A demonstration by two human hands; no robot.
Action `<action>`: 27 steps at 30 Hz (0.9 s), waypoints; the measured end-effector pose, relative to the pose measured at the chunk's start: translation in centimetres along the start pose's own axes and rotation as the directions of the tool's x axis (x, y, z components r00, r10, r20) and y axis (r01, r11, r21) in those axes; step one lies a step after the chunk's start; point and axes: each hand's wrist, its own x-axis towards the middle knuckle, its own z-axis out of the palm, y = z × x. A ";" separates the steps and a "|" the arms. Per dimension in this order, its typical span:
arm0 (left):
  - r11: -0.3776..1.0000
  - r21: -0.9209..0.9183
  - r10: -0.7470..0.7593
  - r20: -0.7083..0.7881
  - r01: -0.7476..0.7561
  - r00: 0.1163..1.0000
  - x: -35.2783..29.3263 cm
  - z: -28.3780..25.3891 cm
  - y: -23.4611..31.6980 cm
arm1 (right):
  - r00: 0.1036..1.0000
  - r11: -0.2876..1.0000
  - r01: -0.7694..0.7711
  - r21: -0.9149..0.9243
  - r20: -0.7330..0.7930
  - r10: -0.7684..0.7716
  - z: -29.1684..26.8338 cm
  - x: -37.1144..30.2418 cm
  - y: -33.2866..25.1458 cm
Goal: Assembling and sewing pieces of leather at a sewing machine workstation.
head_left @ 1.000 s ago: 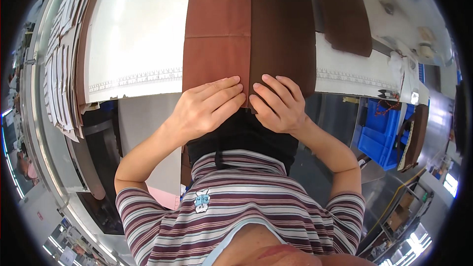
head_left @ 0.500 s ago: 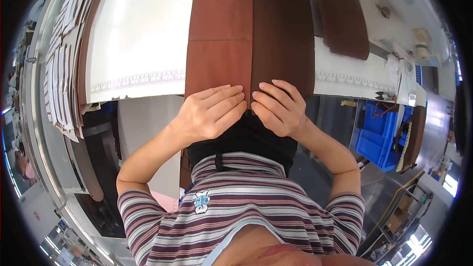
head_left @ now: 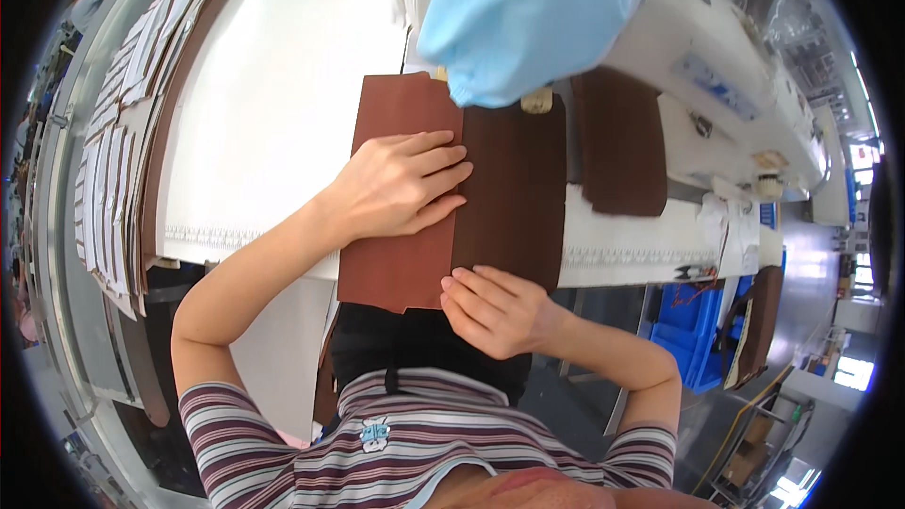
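A reddish-brown panel [head_left: 391,269] and a dark brown panel [head_left: 514,184], leather or fabric, lie side by side along a straight seam line. My left hand [head_left: 401,187] lies flat on the reddish-brown one, fingers slightly apart, fingertips reaching the seam. At the near end of that seam, my right hand [head_left: 500,313] has its fingers closed on the dark brown panel's edge; whatever is under them is hidden. A light blue cloth-like cover [head_left: 533,19] hangs over the far end of the work, beside the sewing machine [head_left: 716,66].
Another dark brown piece [head_left: 619,146] lies right of the panels. The white table [head_left: 255,132] carries a ruler strip along its near edge. Stacked brown and white pieces [head_left: 118,179] stand at the left. Blue bins [head_left: 683,335] sit below the table at the right.
The view has shifted, bringing the blue cover and more machine into sight. My left hand has slid farther up the seam, away from my right hand, which stays at the near end.
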 end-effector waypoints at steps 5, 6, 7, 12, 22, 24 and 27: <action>0.999 -0.014 -0.039 0.004 0.039 0.999 0.2 -0.1 -0.9 | 0.998 1.000 0.024 0.016 0.051 -0.025 -0.3 1.0 1.5; 0.998 -0.016 -0.060 0.032 0.060 0.998 0.4 -0.2 -1.1 | 0.998 0.999 0.030 0.014 0.051 -0.031 -0.4 1.3 1.8; 0.998 -0.023 -0.065 0.033 0.065 0.997 0.6 -0.2 -1.3 | 0.998 1.000 0.024 0.013 0.060 -0.025 -0.5 1.5 2.2; 1.000 -0.027 -0.009 0.050 0.011 0.999 0.5 -0.2 -1.8 | 0.992 0.999 0.045 0.022 0.121 -0.047 -0.8 2.3 3.8; 0.999 0.045 0.021 -0.059 -0.018 0.998 1.7 -0.8 -2.4 | 0.992 0.997 0.080 0.004 0.094 -0.080 -0.3 3.0 6.6; 0.999 0.037 0.002 -0.061 0.000 0.998 1.6 -0.6 -2.3 | 0.992 0.997 0.074 0.003 0.098 -0.074 -0.1 3.3 7.0; 0.999 0.023 -0.038 -0.027 0.039 0.999 1.6 -0.7 -2.6 | 0.993 0.998 0.068 0.006 0.099 -0.068 0.3 3.6 7.8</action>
